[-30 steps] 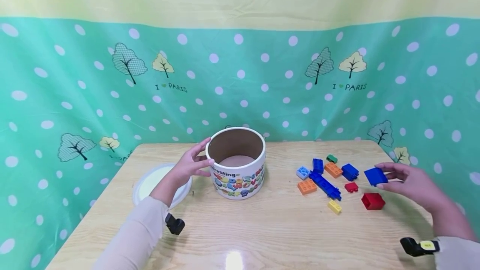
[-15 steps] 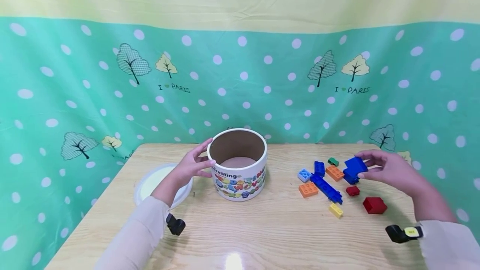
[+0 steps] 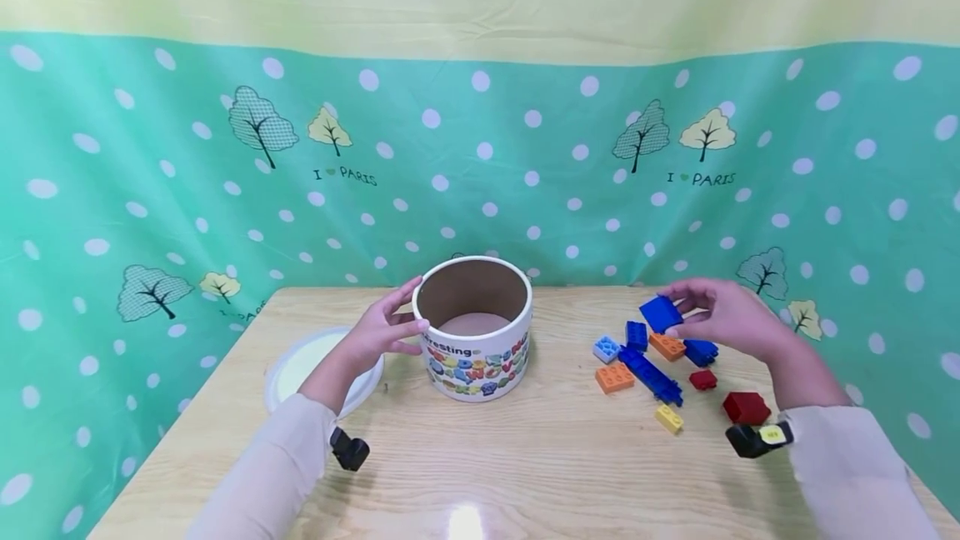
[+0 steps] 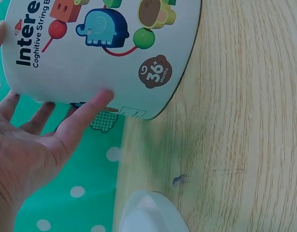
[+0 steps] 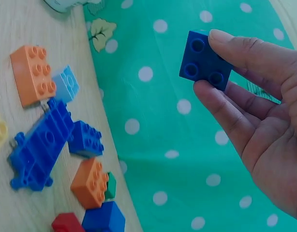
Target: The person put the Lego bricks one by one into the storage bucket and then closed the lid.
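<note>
My right hand (image 3: pixel 720 315) pinches a blue building block (image 3: pixel 662 313) between thumb and fingers, above the loose pieces. In the right wrist view the round studs of this blue block (image 5: pixel 205 60) show past the thumb. My left hand (image 3: pixel 380 330) rests with spread fingers against the left side and rim of a round white tub (image 3: pixel 480 390). The tub stands upright, and the part of its floor that shows is bare. In the left wrist view, fingertips of the left hand (image 4: pixel 47 145) touch the printed wall of the tub (image 4: pixel 66 77).
On the right of the wooden table (image 3: pixel 540 457) lie several blocks, among them a long blue piece (image 3: pixel 651 375), an orange block (image 3: pixel 615 377), a yellow block (image 3: pixel 669 419) and a dark red block (image 3: pixel 746 408). A white lid (image 3: pixel 288 373) lies left of the tub. Behind hangs a green curtain (image 3: pixel 480 207).
My right hand has carried the blue block leftward and a little up, from beyond the right side of the pile to over it. The left hand stays at the tub.
</note>
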`<state>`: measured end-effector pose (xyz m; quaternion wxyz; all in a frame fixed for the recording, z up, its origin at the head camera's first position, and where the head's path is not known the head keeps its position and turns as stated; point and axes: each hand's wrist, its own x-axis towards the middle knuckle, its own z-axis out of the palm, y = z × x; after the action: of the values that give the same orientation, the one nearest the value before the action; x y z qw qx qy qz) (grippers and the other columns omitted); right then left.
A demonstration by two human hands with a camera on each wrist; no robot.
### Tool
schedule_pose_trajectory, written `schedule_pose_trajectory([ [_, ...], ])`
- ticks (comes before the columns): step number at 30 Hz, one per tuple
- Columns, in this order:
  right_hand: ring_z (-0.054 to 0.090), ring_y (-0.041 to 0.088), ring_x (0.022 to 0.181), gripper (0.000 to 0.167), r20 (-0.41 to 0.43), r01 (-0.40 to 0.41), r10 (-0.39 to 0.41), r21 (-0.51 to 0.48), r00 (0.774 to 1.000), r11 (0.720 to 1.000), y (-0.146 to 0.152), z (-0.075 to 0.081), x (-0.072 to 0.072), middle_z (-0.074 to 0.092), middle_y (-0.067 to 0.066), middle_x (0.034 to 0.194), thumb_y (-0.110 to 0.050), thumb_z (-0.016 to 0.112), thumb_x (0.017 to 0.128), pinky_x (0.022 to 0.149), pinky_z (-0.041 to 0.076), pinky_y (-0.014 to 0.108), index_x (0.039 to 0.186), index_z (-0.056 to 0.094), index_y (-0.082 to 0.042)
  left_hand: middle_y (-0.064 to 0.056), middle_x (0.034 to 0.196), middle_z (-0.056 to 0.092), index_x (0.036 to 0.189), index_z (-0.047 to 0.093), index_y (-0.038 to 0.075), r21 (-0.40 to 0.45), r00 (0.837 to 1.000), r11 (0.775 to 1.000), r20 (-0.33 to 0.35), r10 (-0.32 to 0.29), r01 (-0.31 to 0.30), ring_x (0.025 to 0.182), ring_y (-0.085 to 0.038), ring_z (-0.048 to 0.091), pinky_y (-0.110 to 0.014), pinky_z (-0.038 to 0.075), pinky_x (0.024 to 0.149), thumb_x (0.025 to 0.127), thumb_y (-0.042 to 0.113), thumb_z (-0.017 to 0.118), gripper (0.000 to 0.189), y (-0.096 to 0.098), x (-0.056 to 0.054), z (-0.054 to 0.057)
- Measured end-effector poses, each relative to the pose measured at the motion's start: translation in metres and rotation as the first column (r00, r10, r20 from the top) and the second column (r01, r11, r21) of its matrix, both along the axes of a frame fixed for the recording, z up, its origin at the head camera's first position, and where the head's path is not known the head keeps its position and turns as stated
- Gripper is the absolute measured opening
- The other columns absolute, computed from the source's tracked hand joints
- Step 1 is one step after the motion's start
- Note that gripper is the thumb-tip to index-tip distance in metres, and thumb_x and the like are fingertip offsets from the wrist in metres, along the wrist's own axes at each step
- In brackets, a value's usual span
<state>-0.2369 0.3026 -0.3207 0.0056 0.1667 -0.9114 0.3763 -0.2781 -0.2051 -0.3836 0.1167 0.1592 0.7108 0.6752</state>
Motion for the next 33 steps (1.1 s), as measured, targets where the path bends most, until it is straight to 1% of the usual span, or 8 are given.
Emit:
schedule_pose_trajectory([
  [5, 0.06, 0.028, 0.1, 0.053, 0.018, -0.054, 0.053, 0.032, 0.998, 0.998, -0.018, 0.008, -0.006, 0.064, 0.011, 0.109, -0.021, 0.081, 0.081, 0.074, 0.057, 0.028, 0.127, 0.059, -0.006, -0.016, 0.158, 0.019, 0.156, 0.023, 0.024, -0.006, 1.0, 1.0, 0.003, 0.0, 0.0, 0.137, -0.051, 0.028, -0.055, 0.053, 0.084, 0.091, 0.015, 0.068, 0.08, 0.0, -0.001, -0.003],
  [8, 0.061, 0.027, 0.101, 0.054, 0.01, -0.081, 0.081, 0.033, 0.997, 0.996, -0.029, 0.014, -0.012, 0.063, 0.011, 0.11, -0.022, 0.082, 0.08, 0.077, 0.057, 0.03, 0.127, 0.06, -0.006, -0.016, 0.158, 0.018, 0.156, 0.022, 0.024, -0.006, 1.0, 1.0, 0.003, 0.003, -0.003, 0.137, -0.051, 0.028, -0.056, 0.053, 0.084, 0.091, 0.014, 0.067, 0.08, 0.0, -0.001, -0.002],
  [12, 0.063, 0.026, 0.099, 0.055, -0.005, -0.087, 0.087, 0.007, 0.996, 0.996, -0.045, 0.019, -0.018, 0.064, 0.01, 0.109, -0.023, 0.082, 0.08, 0.079, 0.057, 0.031, 0.127, 0.06, -0.007, -0.016, 0.158, 0.02, 0.156, 0.023, 0.024, -0.005, 1.0, 1.0, -0.006, 0.007, -0.007, 0.137, -0.051, 0.028, -0.056, 0.053, 0.083, 0.091, 0.015, 0.068, 0.08, 0.0, 0.0, -0.001],
  [15, 0.064, 0.025, 0.097, 0.054, -0.013, -0.082, 0.082, -0.01, 0.997, 0.997, -0.056, 0.021, -0.022, 0.065, 0.01, 0.107, -0.024, 0.082, 0.08, 0.078, 0.057, 0.032, 0.127, 0.061, -0.009, -0.016, 0.157, 0.021, 0.156, 0.024, 0.024, -0.008, 1.0, 1.0, -0.008, 0.007, -0.007, 0.136, -0.051, 0.029, -0.055, 0.054, 0.083, 0.091, 0.015, 0.068, 0.08, 0.0, 0.001, 0.0],
  [18, 0.064, 0.024, 0.097, 0.053, -0.028, -0.098, 0.097, -0.011, 0.995, 0.995, -0.067, 0.021, -0.026, 0.066, 0.008, 0.107, -0.024, 0.083, 0.079, 0.079, 0.057, 0.033, 0.126, 0.061, -0.009, -0.016, 0.157, 0.021, 0.156, 0.024, 0.024, -0.012, 1.0, 1.0, -0.005, 0.006, -0.006, 0.137, -0.05, 0.029, -0.055, 0.054, 0.083, 0.091, 0.015, 0.068, 0.079, 0.001, 0.0, -0.001],
  [25, 0.064, 0.025, 0.096, 0.053, -0.029, -0.138, 0.137, -0.038, 0.99, 0.99, -0.093, 0.026, -0.033, 0.066, 0.009, 0.108, -0.021, 0.084, 0.077, 0.08, 0.057, 0.037, 0.124, 0.062, -0.009, -0.017, 0.158, 0.02, 0.156, 0.023, 0.023, -0.013, 1.0, 1.0, -0.01, 0.01, -0.01, 0.137, -0.051, 0.029, -0.055, 0.054, 0.083, 0.091, 0.017, 0.069, 0.08, 0.001, 0.0, -0.002],
  [29, 0.064, 0.026, 0.098, 0.052, -0.029, -0.161, 0.159, -0.056, 0.987, 0.985, -0.106, 0.03, -0.037, 0.066, 0.009, 0.111, -0.019, 0.085, 0.077, 0.081, 0.057, 0.037, 0.123, 0.063, -0.009, -0.016, 0.158, 0.019, 0.156, 0.023, 0.024, -0.015, 1.0, 1.0, -0.011, 0.01, -0.01, 0.137, -0.05, 0.029, -0.056, 0.053, 0.084, 0.091, 0.017, 0.069, 0.081, 0.001, 0.0, -0.001],
  [33, 0.064, 0.026, 0.099, 0.052, -0.024, -0.17, 0.169, -0.076, 0.985, 0.982, -0.119, 0.033, -0.042, 0.066, 0.008, 0.112, -0.019, 0.086, 0.076, 0.081, 0.057, 0.036, 0.122, 0.064, -0.011, -0.016, 0.159, 0.018, 0.157, 0.022, 0.024, -0.019, 1.0, 1.0, -0.004, 0.006, -0.006, 0.137, -0.05, 0.029, -0.057, 0.052, 0.085, 0.092, 0.015, 0.067, 0.079, 0.0, 0.0, 0.001],
])
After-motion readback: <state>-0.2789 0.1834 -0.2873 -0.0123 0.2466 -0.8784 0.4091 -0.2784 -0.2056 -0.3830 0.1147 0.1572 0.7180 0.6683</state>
